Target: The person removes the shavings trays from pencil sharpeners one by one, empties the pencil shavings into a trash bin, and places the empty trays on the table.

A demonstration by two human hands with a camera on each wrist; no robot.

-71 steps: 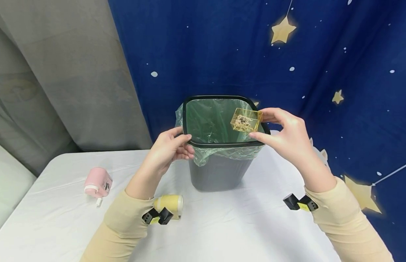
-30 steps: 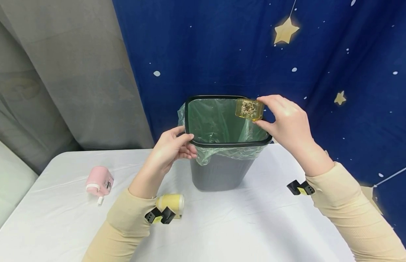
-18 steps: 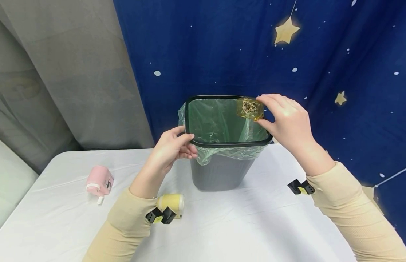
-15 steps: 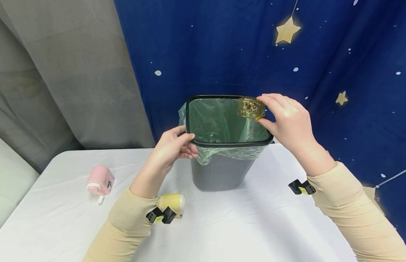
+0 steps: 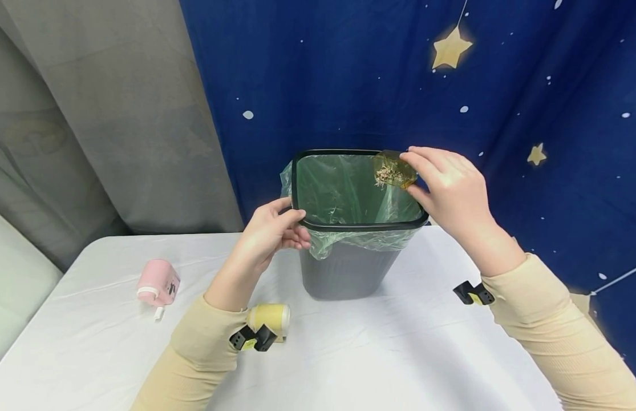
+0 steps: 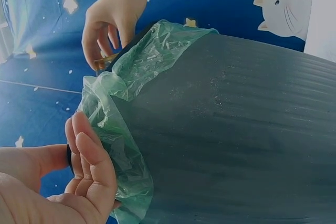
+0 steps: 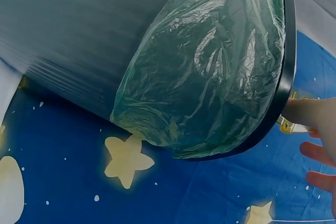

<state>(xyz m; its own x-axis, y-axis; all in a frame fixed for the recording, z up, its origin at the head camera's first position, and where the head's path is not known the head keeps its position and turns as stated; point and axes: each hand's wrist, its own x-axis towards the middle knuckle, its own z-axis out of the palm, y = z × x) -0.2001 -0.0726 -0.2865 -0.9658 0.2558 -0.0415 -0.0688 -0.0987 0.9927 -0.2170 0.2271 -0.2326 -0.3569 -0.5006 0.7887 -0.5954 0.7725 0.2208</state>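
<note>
My right hand [image 5: 451,185] pinches a small see-through yellow box [image 5: 400,169] between thumb and fingers, tilted over the right part of the bin's mouth. Pale and dark shavings [image 5: 383,175] lie in it, bunched toward its left side. Only a yellow edge of the box [image 7: 286,124] shows in the right wrist view. My left hand [image 5: 271,231] grips the black rim [image 5: 359,227] of the grey trash can [image 5: 343,271] at its front left corner, thumb on top. A green plastic bag [image 5: 338,188] lines the can and folds over the outside.
On the white table [image 5: 359,354], a pink rounded container [image 5: 157,281] lies at the left with a small white piece [image 5: 159,313] beside it. A yellow cylinder with a white end [image 5: 270,318] lies by my left sleeve. A blue star-patterned curtain [image 5: 318,74] hangs behind the can.
My right hand has raised the yellow box and tipped it further over the can; the shavings have shifted toward its left side. The left hand stays on the rim.
</note>
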